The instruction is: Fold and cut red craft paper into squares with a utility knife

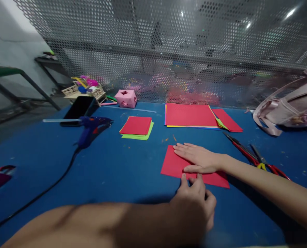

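A red sheet of paper [166, 165] lies on the blue table, covered in part by both hands. My right hand [201, 158] rests flat on it, palm down, fingers stretched to the left. At the paper's near edge, my left hand [194, 196] is curled, its thumb and fingertips pinching the edge near the middle. A short line, fold or cut I cannot tell, shows by those fingertips. Right of the paper lie pliers [242, 150] with red handles, beside scissors [259, 156] whose handles show red and yellow.
Behind the hands lie stacked coloured sheets [192, 115], red strips [228, 120] and small red and green squares [136, 125]. Leftward are a blue glue gun [87, 132] with its cord, a phone [79, 108] and a pink paper shape [126, 99]. A pale bag [293, 106] stands right.
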A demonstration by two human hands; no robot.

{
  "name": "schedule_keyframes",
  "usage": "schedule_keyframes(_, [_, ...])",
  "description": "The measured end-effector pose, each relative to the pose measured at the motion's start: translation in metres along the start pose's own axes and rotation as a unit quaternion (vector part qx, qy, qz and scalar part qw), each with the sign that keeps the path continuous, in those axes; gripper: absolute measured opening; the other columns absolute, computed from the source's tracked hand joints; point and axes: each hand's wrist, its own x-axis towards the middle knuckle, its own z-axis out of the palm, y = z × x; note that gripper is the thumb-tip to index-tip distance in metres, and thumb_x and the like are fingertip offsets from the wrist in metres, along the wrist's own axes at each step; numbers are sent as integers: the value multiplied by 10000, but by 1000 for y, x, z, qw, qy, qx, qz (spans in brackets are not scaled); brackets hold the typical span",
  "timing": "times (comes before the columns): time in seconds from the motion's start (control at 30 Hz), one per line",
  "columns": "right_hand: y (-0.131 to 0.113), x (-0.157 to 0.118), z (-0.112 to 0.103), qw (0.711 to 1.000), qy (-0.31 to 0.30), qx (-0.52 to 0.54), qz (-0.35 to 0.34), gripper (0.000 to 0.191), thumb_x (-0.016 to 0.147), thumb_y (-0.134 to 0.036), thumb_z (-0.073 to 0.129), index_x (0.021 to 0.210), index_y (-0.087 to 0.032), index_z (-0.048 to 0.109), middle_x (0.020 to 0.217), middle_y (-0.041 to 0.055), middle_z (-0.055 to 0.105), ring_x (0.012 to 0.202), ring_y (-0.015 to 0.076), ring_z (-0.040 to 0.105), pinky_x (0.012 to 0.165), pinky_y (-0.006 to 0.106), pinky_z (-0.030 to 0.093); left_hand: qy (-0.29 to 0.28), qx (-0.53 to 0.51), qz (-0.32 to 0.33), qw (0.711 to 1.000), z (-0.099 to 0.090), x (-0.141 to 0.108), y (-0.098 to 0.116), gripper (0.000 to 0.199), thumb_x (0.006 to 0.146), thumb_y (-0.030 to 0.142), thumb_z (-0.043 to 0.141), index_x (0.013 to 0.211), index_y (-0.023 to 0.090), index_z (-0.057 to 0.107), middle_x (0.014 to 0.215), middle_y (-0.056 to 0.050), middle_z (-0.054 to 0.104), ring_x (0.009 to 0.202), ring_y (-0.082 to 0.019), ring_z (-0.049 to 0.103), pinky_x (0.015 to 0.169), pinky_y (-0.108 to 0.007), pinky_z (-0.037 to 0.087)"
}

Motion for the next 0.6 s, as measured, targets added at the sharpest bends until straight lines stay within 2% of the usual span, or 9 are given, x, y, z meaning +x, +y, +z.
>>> schedule_keyframes(0.2, [1,32,0,999,3,-16,-36,806,957,-613,358,1528,-61,219,1604,155,157,1495,224,78,1219,430,71,-33,-30,10,999,-9,2,-2,310,904,361,469,1019,109,609,1241,-307,601,985,-344,659,764,-536,538])
schedule_keyframes(0.4, [1,53,3,998,13,-25,-52,838,948,-631,353,1520,-31,230,1603,175,148,1496,247,75,1218,434,74,-46,-32,0,998,-6,2,-1,325,901,375,492,1037,117,634,1256,-284,604,984,-335,654,780,-553,529])
schedule_keyframes(0.5, [2,50,4,998,25,-27,-40,846,944,-642,351,1525,-41,219,1603,181,136,1496,241,64,1218,435,71,-45,-21,-2,999,-5,1,-1,346,904,403,493,1040,121,640,1255,-264,615,946,-328,663,777,-553,532])
schedule_keyframes(0.6, [5,29,4,999,31,-30,-7,847,943,-644,350,1530,-52,202,1605,181,111,1494,237,50,1217,446,80,-33,-16,6,999,-4,1,-1,348,905,403,487,1036,116,633,1249,-266,619,933,-319,669,780,-545,542])
